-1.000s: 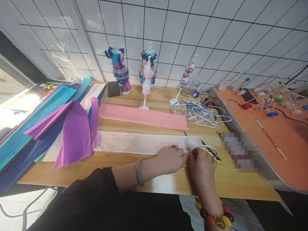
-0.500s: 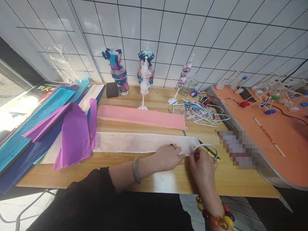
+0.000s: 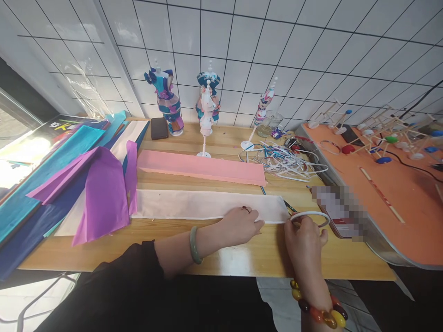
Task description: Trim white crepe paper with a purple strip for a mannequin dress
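Observation:
A long white strip of cloth-like material lies across the table. My left hand rests over its lower edge near the right end, fingers loosely bent and pressing it down. My right hand is closed at the strip's right end, with a thin white ring held at its fingers. Whether the fingertips also pinch the strip's corner is hidden. A slim dark green tool lies partly covered behind my right hand. Above the white strip is a pink strip.
Purple cloth and blue strips are piled at left. Small dressed mannequins stand along the back. Tangled white cords and a phone lie at right, beside an orange-bottomed tray with stick models.
My right hand has moved right along the strip to its end, taking the white ring with it. My left hand has stayed nearly still. The view has shifted slightly.

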`<state>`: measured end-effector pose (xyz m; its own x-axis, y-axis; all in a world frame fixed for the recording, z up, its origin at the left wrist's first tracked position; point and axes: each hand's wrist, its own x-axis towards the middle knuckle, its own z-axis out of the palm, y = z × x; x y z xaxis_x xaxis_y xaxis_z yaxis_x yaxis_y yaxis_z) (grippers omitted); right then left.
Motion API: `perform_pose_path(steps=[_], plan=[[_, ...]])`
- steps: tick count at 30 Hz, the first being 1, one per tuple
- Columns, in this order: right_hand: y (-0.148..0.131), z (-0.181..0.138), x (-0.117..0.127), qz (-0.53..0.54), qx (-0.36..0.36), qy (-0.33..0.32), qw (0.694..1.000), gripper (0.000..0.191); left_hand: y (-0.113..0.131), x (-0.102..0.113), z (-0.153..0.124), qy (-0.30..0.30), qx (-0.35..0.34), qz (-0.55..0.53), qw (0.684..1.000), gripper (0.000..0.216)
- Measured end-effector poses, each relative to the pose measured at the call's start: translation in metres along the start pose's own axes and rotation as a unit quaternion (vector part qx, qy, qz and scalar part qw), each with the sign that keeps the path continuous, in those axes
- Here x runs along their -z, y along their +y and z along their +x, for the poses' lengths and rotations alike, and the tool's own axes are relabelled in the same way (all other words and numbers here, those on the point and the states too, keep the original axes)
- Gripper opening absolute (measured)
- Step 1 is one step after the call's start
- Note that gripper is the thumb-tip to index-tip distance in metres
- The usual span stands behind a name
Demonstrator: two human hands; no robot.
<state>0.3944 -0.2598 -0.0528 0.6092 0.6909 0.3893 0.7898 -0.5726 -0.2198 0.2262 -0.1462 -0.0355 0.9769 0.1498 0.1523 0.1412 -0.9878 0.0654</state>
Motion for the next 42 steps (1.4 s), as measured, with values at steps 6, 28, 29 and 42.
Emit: perform_pose_path(steps=[6, 28, 29, 42], plan=[[0.004, 0.004, 0.005, 0.031, -0.028, -0.012, 0.999, 0.019, 0.000, -0.001, 0.000, -0.005, 0.007, -0.003, 1.000, 0.026], [0.017, 0.000, 0.002, 0.129, 0.009, -0.028, 0.991, 0.038, -0.008, 0.006, -0.008, 0.013, -0.040, 0.001, 0.999, 0.024], [0.016, -0.001, 0.002, 0.126, 0.012, -0.030, 0.992, 0.038, -0.008, 0.007, -0.009, 0.013, -0.042, 0.000, 0.999, 0.025], [0.016, -0.005, 0.003, 0.097, 0.025, -0.022, 0.995, 0.041, 0.003, -0.001, 0.006, 0.030, -0.053, -0.030, 0.998, 0.024]])
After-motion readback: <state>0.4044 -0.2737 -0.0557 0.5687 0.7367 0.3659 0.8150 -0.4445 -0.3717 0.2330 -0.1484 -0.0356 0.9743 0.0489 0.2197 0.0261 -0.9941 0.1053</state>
